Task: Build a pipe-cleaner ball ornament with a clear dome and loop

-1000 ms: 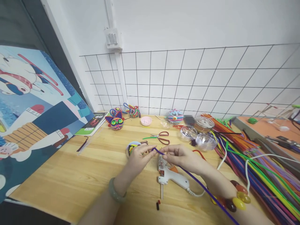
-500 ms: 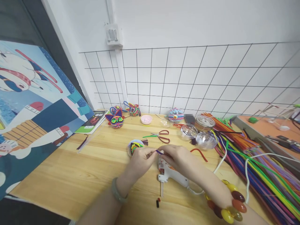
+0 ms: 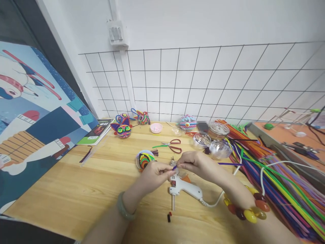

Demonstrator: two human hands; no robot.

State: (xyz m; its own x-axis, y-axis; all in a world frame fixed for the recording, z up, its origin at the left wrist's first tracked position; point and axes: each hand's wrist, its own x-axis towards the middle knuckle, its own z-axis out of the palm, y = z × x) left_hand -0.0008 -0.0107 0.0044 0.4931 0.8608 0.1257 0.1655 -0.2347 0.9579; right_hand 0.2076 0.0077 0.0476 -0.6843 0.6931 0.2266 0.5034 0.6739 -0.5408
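My left hand (image 3: pixel 156 174) and my right hand (image 3: pixel 199 166) face each other, fingertips closed in a pinch. Between them is a short bit of purple pipe cleaner (image 3: pixel 174 167), which both seem to grip. A straight purple length (image 3: pixel 230 164) shows beyond my right hand; whether it joins the held bit is hidden. Just below the hands lies a white glue gun (image 3: pixel 188 189), a glue stick poking from its back. Behind my left hand sits a half ball covered in coloured coils (image 3: pixel 144 159). Red-handled scissors (image 3: pixel 175 146) lie farther back.
Small black and red bits (image 3: pixel 169 217) lie near the glue stick. Decorated balls (image 3: pixel 123 130) and a pink dish (image 3: pixel 156 128) stand at the back. Clear plastic half shells (image 3: pixel 220 149) sit right of centre. Bundled pipe cleaners (image 3: pixel 276 183) and a white cord (image 3: pixel 262 176) fill the right side.
The fingertips have shifted slightly on the purple pipe cleaner. A purple length now shows right of my right hand, where a curved red one was seen. The whole view has swung slightly.
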